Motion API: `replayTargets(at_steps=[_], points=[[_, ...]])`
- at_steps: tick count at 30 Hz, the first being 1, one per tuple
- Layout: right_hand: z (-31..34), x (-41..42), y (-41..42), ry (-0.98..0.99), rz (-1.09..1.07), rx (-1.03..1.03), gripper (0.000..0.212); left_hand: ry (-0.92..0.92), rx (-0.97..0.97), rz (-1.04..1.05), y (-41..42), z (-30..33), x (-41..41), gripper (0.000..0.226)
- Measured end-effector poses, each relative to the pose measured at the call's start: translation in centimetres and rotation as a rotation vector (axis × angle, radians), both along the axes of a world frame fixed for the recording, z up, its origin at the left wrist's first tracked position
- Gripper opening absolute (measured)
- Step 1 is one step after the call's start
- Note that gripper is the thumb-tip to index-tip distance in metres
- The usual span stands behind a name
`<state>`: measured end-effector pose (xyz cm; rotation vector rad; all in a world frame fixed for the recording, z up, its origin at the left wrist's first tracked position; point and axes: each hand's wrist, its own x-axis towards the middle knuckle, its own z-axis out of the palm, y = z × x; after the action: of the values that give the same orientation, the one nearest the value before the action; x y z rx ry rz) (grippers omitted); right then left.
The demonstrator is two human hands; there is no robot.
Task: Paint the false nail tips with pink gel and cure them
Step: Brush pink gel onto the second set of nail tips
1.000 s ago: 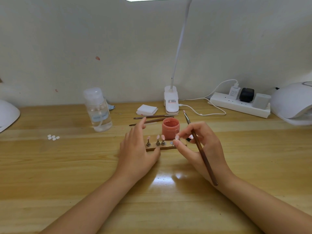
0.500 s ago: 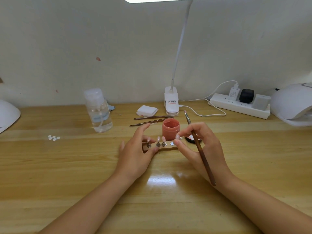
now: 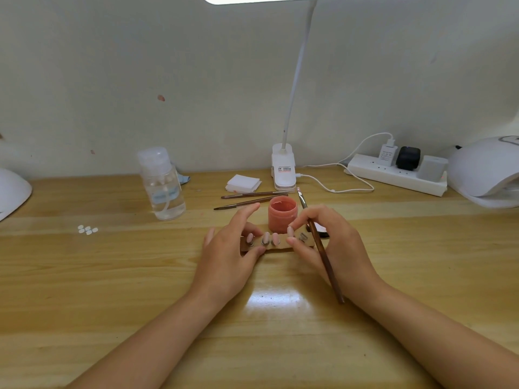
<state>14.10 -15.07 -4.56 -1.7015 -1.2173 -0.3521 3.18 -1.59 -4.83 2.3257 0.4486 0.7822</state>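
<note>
Starting at the far left, a white dome [image 3: 11, 192] sits at the table's edge, perhaps a curing lamp; a few loose nail tips [image 3: 87, 229] lie unpainted on the wooden table [image 3: 112, 276], near a clear pump bottle [image 3: 163, 186]; the left hand [image 3: 227, 256] pinches the left end of the wooden nail stand [image 3: 278, 249], thumb at its front, forefinger stretched over the back; three mounted tips [image 3: 266, 237] on it look pale pink, so I judge them already coated; behind stands the open jar of pink gel [image 3: 282, 213], with two spare brushes [image 3: 247, 199] beyond; the right hand [image 3: 331, 248] pinches a fourth tip [image 3: 290, 231] between thumb and forefinger, seemingly seating it on its peg, with the brush [image 3: 323, 248] tucked through the fingers; at the far right waits the white curing lamp [image 3: 486, 169]; curing looks not yet begun.
</note>
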Motion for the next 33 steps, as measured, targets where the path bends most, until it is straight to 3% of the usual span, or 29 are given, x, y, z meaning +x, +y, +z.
replayTargets(at_steps=[21,28,33], points=[[-0.6,0.8,0.3,0.052,0.009,-0.118,0.020,0.009,0.009,-0.022,0.4,-0.5,0.1,0.062],[0.2,0.5,-0.5,0.118,0.027,-0.132,0.041,0.006,0.006,-0.027,0.5,-0.7,0.2,0.062],[0.7,1.6,-1.4,0.207,0.077,-0.189,0.040,0.003,-0.001,-0.022,0.6,-0.8,0.2,0.063]])
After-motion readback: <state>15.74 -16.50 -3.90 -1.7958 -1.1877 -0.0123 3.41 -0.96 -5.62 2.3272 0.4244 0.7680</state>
